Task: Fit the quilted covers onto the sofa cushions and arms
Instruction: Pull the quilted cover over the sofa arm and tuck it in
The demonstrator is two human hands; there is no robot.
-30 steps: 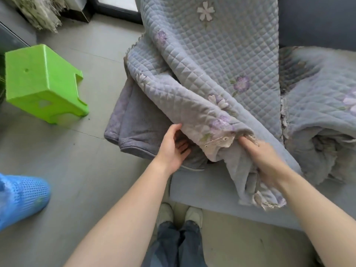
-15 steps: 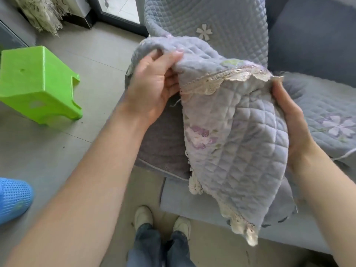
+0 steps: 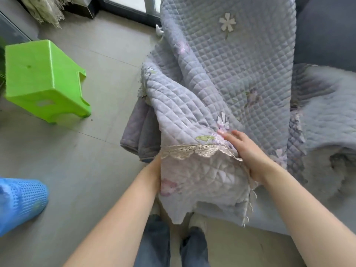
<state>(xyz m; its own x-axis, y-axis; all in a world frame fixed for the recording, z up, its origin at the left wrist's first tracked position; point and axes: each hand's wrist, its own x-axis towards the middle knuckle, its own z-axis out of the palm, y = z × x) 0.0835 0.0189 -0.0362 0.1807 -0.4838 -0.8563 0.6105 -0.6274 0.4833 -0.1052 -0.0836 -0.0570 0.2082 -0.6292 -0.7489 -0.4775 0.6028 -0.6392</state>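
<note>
A lavender quilted cover [image 3: 221, 74] with flower patches hangs down over the sofa arm. Its near end is folded back, showing a lace trim [image 3: 200, 149] and the pale underside. My right hand [image 3: 248, 157] lies on top of this fold with straight fingers, pressing it down. My left hand [image 3: 155, 170] is at the fold's left edge; its fingers are hidden behind the fabric. Another quilted cover [image 3: 327, 116] lies rumpled on the seat cushion to the right. The dark blue sofa back [image 3: 323, 31] is bare.
A green plastic stool [image 3: 42, 79] stands on the tiled floor at left, a blue mesh basket [image 3: 19, 205] at the lower left edge. Plain purple fabric [image 3: 138, 132] hangs below the cover. My feet stand right against the sofa front.
The folded end that both hands held up in front of me has come down onto the sofa arm. My right hand now lies flat on it, and my left has slipped behind its edge.
</note>
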